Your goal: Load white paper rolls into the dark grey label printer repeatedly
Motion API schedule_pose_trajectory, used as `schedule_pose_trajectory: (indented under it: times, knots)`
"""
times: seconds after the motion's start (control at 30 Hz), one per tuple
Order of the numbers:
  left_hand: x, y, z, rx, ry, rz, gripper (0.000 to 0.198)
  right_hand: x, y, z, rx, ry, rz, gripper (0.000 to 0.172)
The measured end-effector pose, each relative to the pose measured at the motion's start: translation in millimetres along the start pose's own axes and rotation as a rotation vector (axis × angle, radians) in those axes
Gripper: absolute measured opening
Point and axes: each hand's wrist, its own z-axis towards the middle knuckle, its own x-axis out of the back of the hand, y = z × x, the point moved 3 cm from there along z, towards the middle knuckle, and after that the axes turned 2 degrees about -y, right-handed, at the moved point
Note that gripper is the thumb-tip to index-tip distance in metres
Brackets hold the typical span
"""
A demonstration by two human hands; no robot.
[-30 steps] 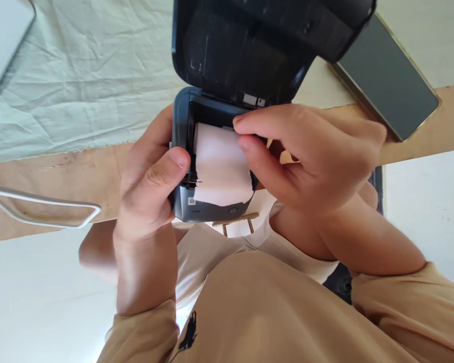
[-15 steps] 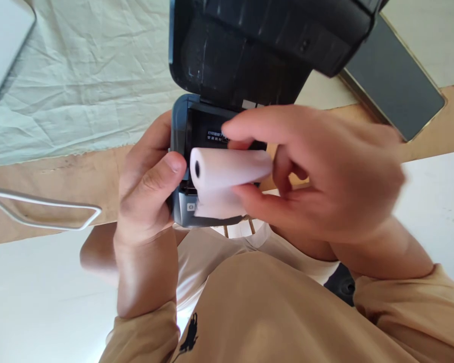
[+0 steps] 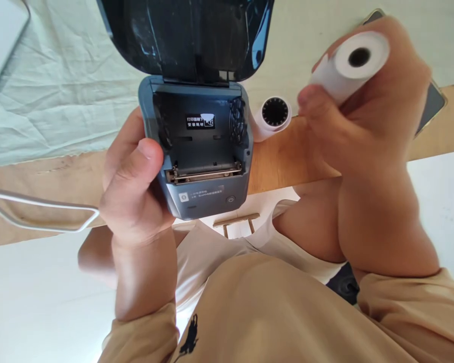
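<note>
My left hand grips the left side of a dark blue-grey label printer, thumb on its rim. The printer's black lid stands swung open at the far side, and its paper bay shows bare, with a small printed sticker inside. To the right, my right hand is closed around a white paper roll, its hollow core facing up toward me. Between the printer and that hand sits a second white roll with a wide, dark ribbed core.
A phone lies at the right, partly behind my right hand. A white cable loops over the wooden table edge at left. A pale cloth covers the table, with a white flat object at the upper left corner.
My right hand has lifted the paper roll out of the printer and carried it up and to the right. The printer has turned to face me more and shifted slightly left.
</note>
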Motion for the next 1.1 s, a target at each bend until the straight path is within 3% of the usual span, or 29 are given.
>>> schedule_pose_trajectory:
  times: [0.1,0.17,0.27,0.33,0.43,0.5,0.6,0.73,0.83,0.97,1.1]
  knots:
    - [-1.5,-1,0,-0.025,0.041,0.001,0.036,3,1,-1,0.164,-0.016,-0.162,0.03]
    - [-3.1,-3,-1,-0.05,0.094,-0.025,0.036,3,5,0,0.121,-0.028,-0.243,0.029]
    - [-6.3,-7,-2,-0.061,0.125,-0.08,0.04,1,9,2,-0.021,-0.079,-0.357,0.047]
    - [-6.1,-10,-1,-0.054,0.129,-0.104,0.041,1,3,0,-0.027,-0.085,-0.332,0.054]
    - [0.9,-13,4,-0.028,0.165,-0.108,0.05,9,-19,-7,0.108,0.055,-0.182,0.037]
    - [8.1,-13,9,0.007,0.198,-0.105,0.061,11,-32,-15,0.144,0.08,-0.051,0.026]
    - [15.7,-11,18,0.028,0.216,-0.115,0.072,3,-41,-25,0.145,-0.083,0.105,0.035]
    - [12.8,-10,22,0.033,0.201,-0.106,0.07,-15,-33,-29,0.102,-0.247,0.026,0.05]
    - [5.2,-10,18,0.033,0.185,-0.09,0.064,-24,-27,-26,0.023,-0.262,-0.046,0.043]
    - [-1.0,-7,9,-0.004,0.155,-0.023,0.046,-27,-33,-23,0.109,-0.233,-0.04,0.026]
    - [-3.2,-3,2,-0.028,0.094,0.02,0.035,-26,-33,-22,0.093,-0.196,-0.049,0.011]
